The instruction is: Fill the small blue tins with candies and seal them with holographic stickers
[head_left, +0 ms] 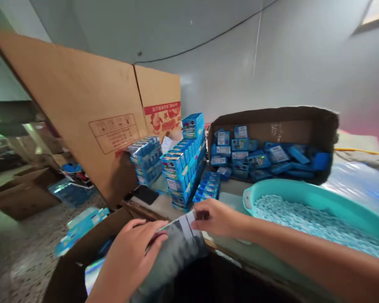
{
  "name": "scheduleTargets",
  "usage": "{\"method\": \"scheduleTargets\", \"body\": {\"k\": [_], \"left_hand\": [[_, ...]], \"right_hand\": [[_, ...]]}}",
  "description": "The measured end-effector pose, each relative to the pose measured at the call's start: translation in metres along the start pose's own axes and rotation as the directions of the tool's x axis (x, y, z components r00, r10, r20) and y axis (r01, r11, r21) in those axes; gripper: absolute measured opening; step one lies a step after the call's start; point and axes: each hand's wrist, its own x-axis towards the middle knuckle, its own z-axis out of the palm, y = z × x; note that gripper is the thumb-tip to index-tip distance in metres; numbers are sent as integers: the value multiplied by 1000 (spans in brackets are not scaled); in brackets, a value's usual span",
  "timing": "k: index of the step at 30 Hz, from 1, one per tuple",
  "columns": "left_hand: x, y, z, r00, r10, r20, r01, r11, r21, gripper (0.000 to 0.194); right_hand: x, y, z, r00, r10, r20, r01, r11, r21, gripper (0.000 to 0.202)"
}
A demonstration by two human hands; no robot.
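Low in the middle, a thin flat piece of card [186, 227] with pale and grey panels spans between my two hands. My left hand [140, 246] pinches its left end, thumb below and fingers above. At its right end, my right hand [213, 216] grips the upper corner with fingers curled and thumb pressed in. Just beyond my right hand is a low group of small blue boxes [206, 185]. Behind that rises a tall stack of blue boxes [177, 168] in rows. Blurred grey cloth [177, 263] lies beneath the card.
A turquoise tub [290, 185] of pale blue wrapped pieces stands on the right. Behind it, an open carton [293, 120] lies on its side with many blue boxes. A large cardboard sheet [82, 92] stands left, beside a wrapped stack [147, 158] and a dark phone-like slab [144, 194].
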Motion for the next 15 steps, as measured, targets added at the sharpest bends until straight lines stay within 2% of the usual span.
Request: {"method": "scheduleTargets", "body": {"k": [3,6,9,13,15], "left_hand": [[-14,8,19,983,-183,4,183,983,-30,26],[-18,26,48,984,-175,13,175,984,-35,33],[-21,43,72,984,-164,-66,163,986,-26,37],[-30,47,88,945,-239,-222,230,971,-68,31],[-35,46,89,935,-279,-219,252,957,-146,39]], "right_hand": [[-3,21,17,999,40,13,-41,987,154,28],[-12,34,34,1000,11,27,-17,975,223,19],[-23,42,49,999,6,37,-14,973,229,14],[-32,58,60,993,80,-83,-59,972,225,28],[-30,67,63,990,89,-110,-51,951,304,32]]}}
